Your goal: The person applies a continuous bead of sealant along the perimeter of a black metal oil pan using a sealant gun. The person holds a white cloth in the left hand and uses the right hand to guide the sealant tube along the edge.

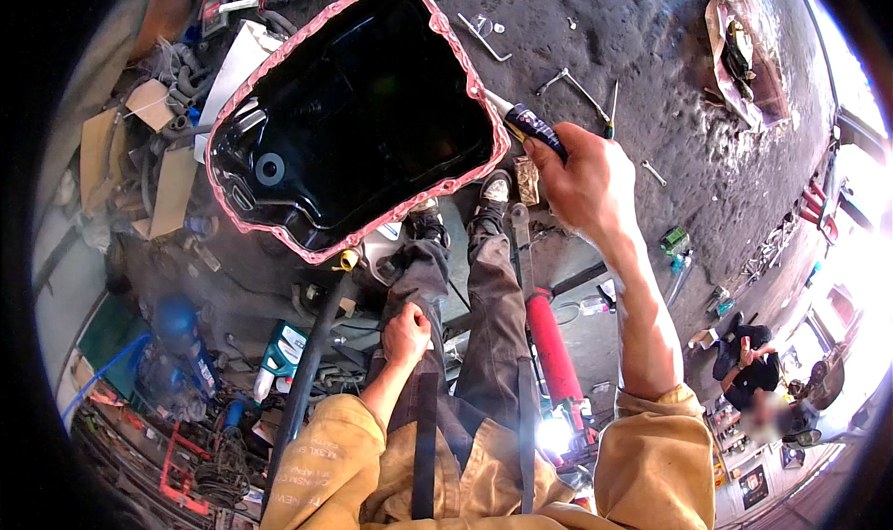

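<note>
Pink sealant (501, 146) edging a black pan (372, 93), right hand (588, 172) gripping a dark tube (536, 129), nozzle (498, 103) near the sealant; left hand (406, 335) loosely fisted

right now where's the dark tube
In the head view, upper right of centre: the dark tube is in the right hand, its white nozzle at the right side of the pink-edged black pan.

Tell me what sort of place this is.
Probably a vehicle repair workshop: the black pan, likely an oil pan, has a pink sealant-like bead around its rim, and a wrench lies on the grimy dark floor.
</note>
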`<state>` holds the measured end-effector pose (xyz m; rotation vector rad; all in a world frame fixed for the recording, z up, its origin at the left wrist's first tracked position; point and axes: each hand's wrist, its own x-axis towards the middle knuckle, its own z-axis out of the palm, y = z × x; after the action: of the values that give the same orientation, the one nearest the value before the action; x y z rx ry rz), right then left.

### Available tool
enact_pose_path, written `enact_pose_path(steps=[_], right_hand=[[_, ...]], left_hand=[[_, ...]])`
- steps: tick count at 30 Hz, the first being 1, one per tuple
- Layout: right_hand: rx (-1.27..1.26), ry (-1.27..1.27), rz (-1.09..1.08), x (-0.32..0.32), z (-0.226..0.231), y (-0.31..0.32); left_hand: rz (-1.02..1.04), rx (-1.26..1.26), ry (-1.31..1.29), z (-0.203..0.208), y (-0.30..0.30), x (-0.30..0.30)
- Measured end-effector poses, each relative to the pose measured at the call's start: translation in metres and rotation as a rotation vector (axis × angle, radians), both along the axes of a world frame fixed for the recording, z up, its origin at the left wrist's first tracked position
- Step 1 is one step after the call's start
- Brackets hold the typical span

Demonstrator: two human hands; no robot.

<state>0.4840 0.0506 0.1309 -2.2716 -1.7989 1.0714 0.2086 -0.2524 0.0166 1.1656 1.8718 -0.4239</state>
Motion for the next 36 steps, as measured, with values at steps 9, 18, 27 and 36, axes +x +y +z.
enact_pose_path(steps=[9,18,27,36], right_hand=[[0.052,0.022,0.009,-0.0002,-0.0021,-0.0019],[0.114,-0.017,0.057,-0.0045,-0.0032,-0.0066],[0.149,-0.067,0.081,-0.0067,0.0008,-0.0072],[0.194,-0.065,0.112,-0.0075,-0.0035,-0.0086]], left_hand=[[0.003,0.014,-0.022,0.0018,0.0006,-0.0004],[0.006,0.006,-0.017,0.0022,0.0002,0.0002],[-0.002,0.017,-0.016,0.0014,-0.0025,-0.0005],[-0.002,0.034,-0.024,-0.0011,-0.0057,-0.0004]])
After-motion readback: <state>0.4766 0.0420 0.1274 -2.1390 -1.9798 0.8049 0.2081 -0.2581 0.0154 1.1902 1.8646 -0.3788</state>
